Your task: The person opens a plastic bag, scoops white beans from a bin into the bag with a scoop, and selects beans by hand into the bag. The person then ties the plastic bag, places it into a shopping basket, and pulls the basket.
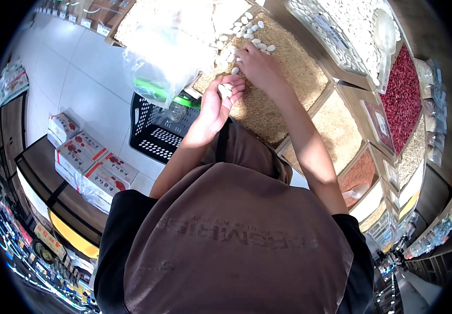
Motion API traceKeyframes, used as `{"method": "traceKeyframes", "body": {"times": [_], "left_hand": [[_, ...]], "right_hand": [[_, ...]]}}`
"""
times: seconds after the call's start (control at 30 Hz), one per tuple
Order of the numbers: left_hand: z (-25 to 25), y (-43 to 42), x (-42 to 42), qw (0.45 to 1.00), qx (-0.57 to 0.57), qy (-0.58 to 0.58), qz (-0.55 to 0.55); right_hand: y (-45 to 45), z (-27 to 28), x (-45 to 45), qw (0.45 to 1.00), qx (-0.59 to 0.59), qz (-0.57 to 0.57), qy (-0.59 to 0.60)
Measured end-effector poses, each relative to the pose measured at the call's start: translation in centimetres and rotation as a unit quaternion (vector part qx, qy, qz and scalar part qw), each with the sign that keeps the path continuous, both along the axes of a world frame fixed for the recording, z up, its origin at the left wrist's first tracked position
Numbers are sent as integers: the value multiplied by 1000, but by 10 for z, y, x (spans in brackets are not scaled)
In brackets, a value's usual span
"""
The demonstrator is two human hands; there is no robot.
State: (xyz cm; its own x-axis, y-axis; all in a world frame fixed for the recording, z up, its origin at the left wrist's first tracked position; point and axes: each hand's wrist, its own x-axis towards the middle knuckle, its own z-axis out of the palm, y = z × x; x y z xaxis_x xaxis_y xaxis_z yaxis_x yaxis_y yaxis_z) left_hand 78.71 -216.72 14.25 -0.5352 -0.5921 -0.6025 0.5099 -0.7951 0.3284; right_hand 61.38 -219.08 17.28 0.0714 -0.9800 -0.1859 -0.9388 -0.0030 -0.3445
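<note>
Palm up, my left hand (217,102) is cupped around a few large white beans (225,91). My right hand (260,65) is just above and to its right, back upward, with its fingertips pinched together among loose white beans (249,30). A white bean shows at those fingertips, though the hand partly covers them. The loose beans lie scattered over a bin of tan grain (294,57), mostly along its upper left part.
A clear plastic bag (171,57) hangs left of my hands, over a black basket (155,136) with a green handle. Upper right are a bin of white beans (348,23) with a clear scoop (387,36) and a bin of red beans (401,99). Printed boxes (82,152) stand left.
</note>
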Motion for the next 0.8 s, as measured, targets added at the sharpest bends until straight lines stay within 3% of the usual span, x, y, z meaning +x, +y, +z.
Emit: {"method": "traceKeyframes", "body": {"times": [0.47, 0.67, 0.73, 0.8], "left_hand": [[-1, 1, 0, 999, 28, 11, 39], [-5, 7, 5, 998, 42, 23, 50], [-9, 8, 5, 998, 36, 37, 45], [-9, 7, 5, 997, 29, 50, 44]], "right_hand": [[4, -6, -4, 1000, 4, -8, 2], [9, -1, -8, 992, 9, -80, -97], [14, -2, -9, 970, -68, -149, -179], [25, 11, -6, 953, -50, -177, -240]]}}
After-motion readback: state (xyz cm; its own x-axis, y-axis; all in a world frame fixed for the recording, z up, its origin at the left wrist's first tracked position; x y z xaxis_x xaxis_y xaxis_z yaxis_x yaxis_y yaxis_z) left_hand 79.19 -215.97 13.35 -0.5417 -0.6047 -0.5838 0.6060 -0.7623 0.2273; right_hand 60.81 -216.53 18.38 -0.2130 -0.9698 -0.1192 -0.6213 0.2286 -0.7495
